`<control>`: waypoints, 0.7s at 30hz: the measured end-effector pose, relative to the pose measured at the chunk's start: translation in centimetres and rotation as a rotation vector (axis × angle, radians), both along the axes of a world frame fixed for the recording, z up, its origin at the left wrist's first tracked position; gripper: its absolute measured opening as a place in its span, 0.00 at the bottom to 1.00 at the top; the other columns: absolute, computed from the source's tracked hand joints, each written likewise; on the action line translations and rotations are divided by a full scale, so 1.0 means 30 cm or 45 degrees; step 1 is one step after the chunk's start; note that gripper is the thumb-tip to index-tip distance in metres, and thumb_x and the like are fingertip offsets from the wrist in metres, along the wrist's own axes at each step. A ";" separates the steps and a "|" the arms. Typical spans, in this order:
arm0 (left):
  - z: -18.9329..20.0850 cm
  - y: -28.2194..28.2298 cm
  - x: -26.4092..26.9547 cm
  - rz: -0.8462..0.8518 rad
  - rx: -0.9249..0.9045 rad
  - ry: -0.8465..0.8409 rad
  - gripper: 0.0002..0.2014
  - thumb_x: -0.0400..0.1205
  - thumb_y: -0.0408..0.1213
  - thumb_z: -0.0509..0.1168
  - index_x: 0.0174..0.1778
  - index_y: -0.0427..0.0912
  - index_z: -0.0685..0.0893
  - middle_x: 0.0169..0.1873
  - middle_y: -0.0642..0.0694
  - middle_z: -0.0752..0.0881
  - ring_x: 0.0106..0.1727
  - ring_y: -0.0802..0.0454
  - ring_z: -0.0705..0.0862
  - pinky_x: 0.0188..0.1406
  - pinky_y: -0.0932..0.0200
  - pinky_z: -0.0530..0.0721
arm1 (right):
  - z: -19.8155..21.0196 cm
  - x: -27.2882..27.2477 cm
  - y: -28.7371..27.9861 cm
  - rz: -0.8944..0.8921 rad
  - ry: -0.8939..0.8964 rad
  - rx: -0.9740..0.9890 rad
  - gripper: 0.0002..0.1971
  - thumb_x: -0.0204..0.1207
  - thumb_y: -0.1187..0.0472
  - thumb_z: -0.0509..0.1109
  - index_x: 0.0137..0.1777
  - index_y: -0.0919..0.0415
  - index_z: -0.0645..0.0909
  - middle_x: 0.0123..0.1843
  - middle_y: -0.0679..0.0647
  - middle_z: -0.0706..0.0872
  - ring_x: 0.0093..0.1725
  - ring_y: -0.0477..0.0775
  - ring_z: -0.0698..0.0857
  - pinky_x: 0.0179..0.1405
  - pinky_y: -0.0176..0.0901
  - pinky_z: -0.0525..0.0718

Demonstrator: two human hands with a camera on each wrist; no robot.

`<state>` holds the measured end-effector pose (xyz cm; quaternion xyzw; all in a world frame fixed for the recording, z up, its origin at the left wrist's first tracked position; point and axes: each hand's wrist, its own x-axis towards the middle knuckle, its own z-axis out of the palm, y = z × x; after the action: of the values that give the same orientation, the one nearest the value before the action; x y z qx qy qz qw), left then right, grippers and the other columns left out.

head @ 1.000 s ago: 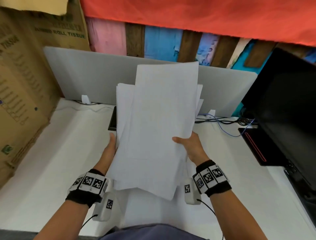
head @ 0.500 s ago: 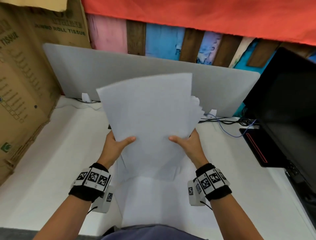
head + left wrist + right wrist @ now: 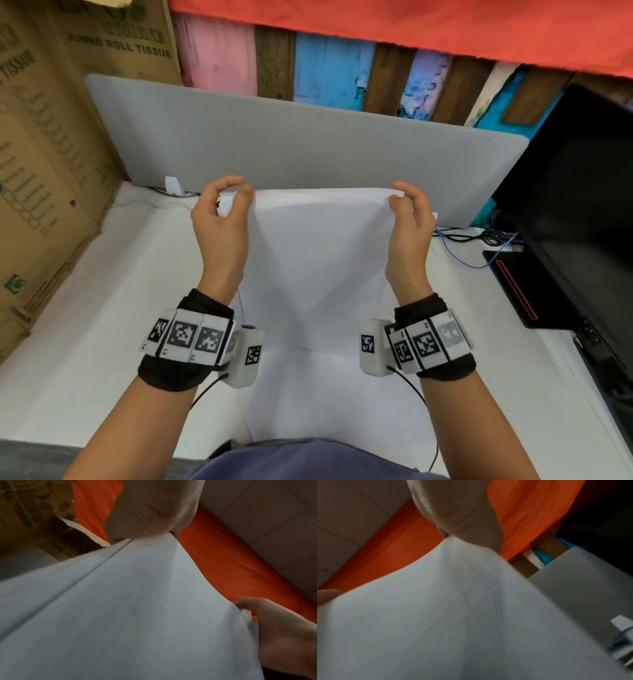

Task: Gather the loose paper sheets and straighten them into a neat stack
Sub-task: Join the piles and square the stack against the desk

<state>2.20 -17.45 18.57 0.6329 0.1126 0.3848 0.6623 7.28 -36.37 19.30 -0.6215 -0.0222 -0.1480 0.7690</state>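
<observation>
Head view: paper sheets now landscape, left hand and right hand pinching its top corners, previously lower.

We see the paper sheets filling the view, one sheet edge offset along the left. Our left hand takes its grip at their top corner, our right hand at their right edge; orange cloth lies behind them.

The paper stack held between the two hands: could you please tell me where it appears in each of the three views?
Head: the paper stack fills the centre, gripped at its top corners.
Left wrist: it spreads across the lower picture.
Right wrist: it covers the lower half, blurred.
Shared landmark: the orange cloth behind the stack.
</observation>
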 end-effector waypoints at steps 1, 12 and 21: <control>0.000 -0.001 -0.002 0.013 0.020 -0.020 0.06 0.77 0.40 0.64 0.48 0.47 0.82 0.44 0.61 0.82 0.50 0.65 0.79 0.63 0.55 0.75 | -0.002 0.000 -0.012 0.047 -0.015 -0.039 0.09 0.71 0.57 0.63 0.50 0.47 0.79 0.49 0.44 0.78 0.50 0.43 0.78 0.51 0.32 0.75; -0.149 0.002 -0.073 -0.247 0.036 -0.071 0.21 0.65 0.48 0.68 0.53 0.54 0.75 0.45 0.59 0.85 0.46 0.66 0.83 0.47 0.64 0.83 | -0.066 -0.030 -0.054 0.339 0.006 -0.140 0.27 0.43 0.48 0.77 0.46 0.52 0.79 0.38 0.42 0.88 0.37 0.37 0.86 0.35 0.32 0.83; 0.003 -0.035 -0.045 0.089 0.104 -0.055 0.17 0.73 0.52 0.65 0.53 0.46 0.78 0.42 0.55 0.82 0.48 0.60 0.80 0.55 0.69 0.76 | -0.011 -0.051 -0.042 0.145 -0.108 -0.134 0.10 0.70 0.50 0.64 0.40 0.54 0.83 0.36 0.39 0.86 0.39 0.37 0.81 0.41 0.28 0.77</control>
<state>0.86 -18.52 18.65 0.6466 0.1044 0.4256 0.6244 5.74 -37.62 18.98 -0.6520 -0.0980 -0.1288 0.7407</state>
